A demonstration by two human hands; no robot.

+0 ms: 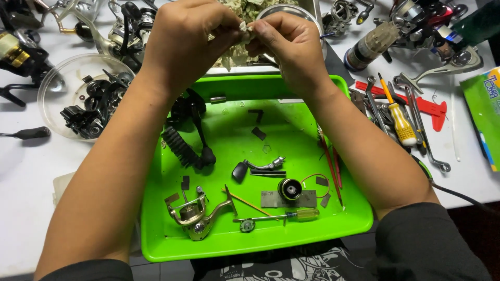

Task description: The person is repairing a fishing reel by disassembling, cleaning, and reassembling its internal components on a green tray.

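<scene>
My left hand (182,44) and my right hand (289,44) meet above the far edge of a bright green tray (255,242). Between their fingertips they pinch a small crumpled piece of pale cloth or paper (244,32); whether a small part is inside it is hidden. In the tray lie a fishing reel body (194,213), a reel handle with a black knob (255,167), a black spool (289,189), a small yellow-handled screwdriver (281,215) and a black ribbed part (182,147).
A clear bowl (62,78) of black reel parts stands at left. Other reels (427,21) crowd the far side. Wrenches and a yellow screwdriver (401,122) lie at right beside a red tool (432,107) and a green packet (484,109). A metal bowl (286,10) sits behind my hands.
</scene>
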